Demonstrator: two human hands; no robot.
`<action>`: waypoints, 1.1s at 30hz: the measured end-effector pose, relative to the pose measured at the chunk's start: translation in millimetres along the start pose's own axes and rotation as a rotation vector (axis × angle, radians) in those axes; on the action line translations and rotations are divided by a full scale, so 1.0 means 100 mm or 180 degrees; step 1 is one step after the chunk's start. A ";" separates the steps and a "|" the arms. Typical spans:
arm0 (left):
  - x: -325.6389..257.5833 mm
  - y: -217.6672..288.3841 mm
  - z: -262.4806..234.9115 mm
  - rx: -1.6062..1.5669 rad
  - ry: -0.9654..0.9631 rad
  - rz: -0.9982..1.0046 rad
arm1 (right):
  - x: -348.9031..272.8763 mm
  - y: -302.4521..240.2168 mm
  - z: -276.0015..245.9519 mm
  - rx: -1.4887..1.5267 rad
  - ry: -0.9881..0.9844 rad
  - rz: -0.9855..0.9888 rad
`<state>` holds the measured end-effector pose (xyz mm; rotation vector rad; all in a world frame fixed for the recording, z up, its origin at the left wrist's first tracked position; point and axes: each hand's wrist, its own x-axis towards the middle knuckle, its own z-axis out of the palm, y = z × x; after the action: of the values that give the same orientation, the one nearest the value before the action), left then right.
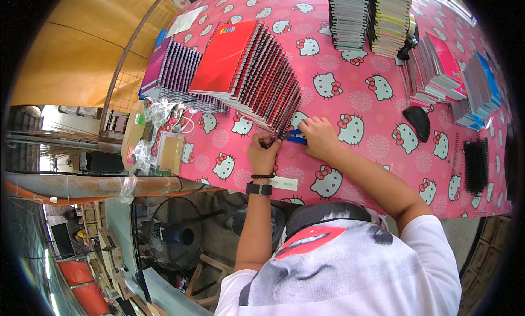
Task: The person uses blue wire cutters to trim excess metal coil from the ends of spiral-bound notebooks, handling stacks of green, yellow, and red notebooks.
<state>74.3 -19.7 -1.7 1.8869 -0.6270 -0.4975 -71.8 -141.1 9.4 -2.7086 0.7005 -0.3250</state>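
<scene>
A tall, leaning stack of red spiral-bound notebooks fills the middle left of the table, its black wire bindings facing right. At the near lower corner of the stack, my right hand grips a small pair of pliers by the blue handles, jaws pointing left. My left hand is closed, fingertips pinched right beside the jaws. Whatever sits between those fingers is too small and covered to make out. A dark band and a beaded bracelet circle my left wrist, above a white paper label on the table.
Purple spiral notebooks stand left of the red stack. A cloth face mask lies at the left edge. Tall notebook stacks rise at the back; pink ones, a black mouse-like object and black wire coils are right.
</scene>
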 end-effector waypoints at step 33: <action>-0.03 -0.25 0.06 0.0536 0.0077 0.0333 | 0.01 -0.02 -0.03 -0.0531 -0.0056 0.0117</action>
<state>73.2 -13.6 -26.7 2.0030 -0.7676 -0.3632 -71.3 -141.2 13.2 -2.8471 0.8044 -0.2434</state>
